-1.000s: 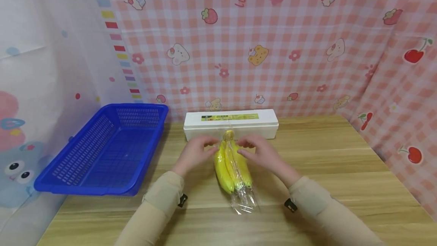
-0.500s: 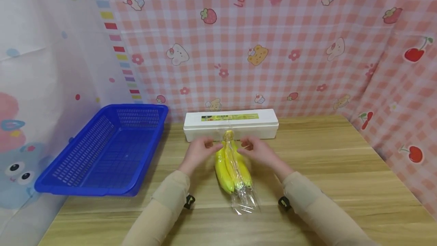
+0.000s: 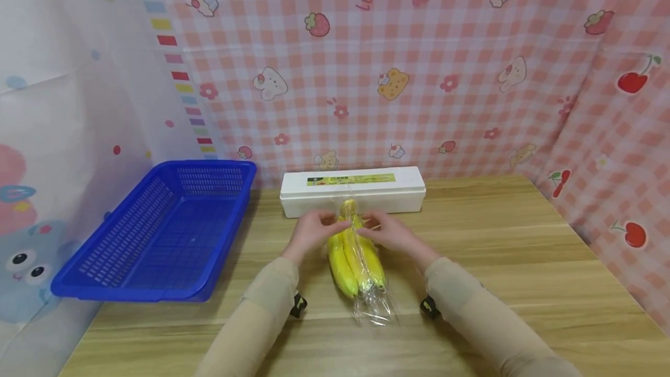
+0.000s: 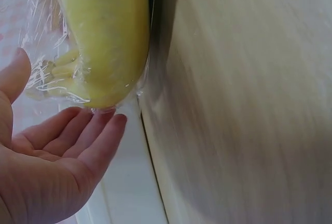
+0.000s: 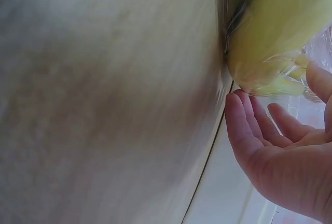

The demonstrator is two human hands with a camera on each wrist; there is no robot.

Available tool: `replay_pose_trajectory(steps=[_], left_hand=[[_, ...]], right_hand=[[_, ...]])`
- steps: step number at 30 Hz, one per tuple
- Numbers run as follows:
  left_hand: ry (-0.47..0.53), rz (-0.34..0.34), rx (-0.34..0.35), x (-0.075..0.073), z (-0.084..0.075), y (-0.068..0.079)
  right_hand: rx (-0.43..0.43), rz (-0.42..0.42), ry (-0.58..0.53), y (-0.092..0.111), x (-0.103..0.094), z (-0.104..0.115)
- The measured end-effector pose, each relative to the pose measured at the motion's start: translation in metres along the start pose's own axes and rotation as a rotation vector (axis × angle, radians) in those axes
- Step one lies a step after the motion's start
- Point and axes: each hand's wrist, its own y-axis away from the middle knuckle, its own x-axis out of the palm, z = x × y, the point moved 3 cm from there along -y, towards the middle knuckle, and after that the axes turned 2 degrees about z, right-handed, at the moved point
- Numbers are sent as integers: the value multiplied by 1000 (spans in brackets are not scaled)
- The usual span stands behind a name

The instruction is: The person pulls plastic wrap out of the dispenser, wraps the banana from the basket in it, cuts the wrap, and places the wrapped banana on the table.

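Observation:
A bunch of bananas in clear plastic wrap lies on the table, stem end toward the white box. My left hand is at the left of the stem end. In the left wrist view its loosely bent fingers reach the wrap's lower edge, and the thumb stands apart, near the stems. From the right comes my right hand; in the right wrist view, its fingertips are right at the wrapped end, with the thumb raised over the stems. Between fingers and thumb, both hands keep a gap.
A long white box with a yellow-green label stands behind the bananas. At the left sits a blue plastic basket with perforated sides. Checked cloth hangs at the back of the wooden table.
Both hands have come closer together over the stem end, the thumbs now over the bananas. The bananas, box and basket lie where they did.

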Motion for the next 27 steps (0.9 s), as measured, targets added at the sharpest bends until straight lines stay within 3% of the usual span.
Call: replay_pose_trajectory(steps=[8, 22, 27], left_hand=[[55, -14, 58, 7, -2, -5], [83, -170, 77, 15, -7, -2], [106, -193, 93, 15, -7, -1]], right_hand=[[-54, -11, 42, -2, 5, 1], [-139, -39, 81, 9, 3, 9], [-250, -136, 101, 18, -9, 17]])
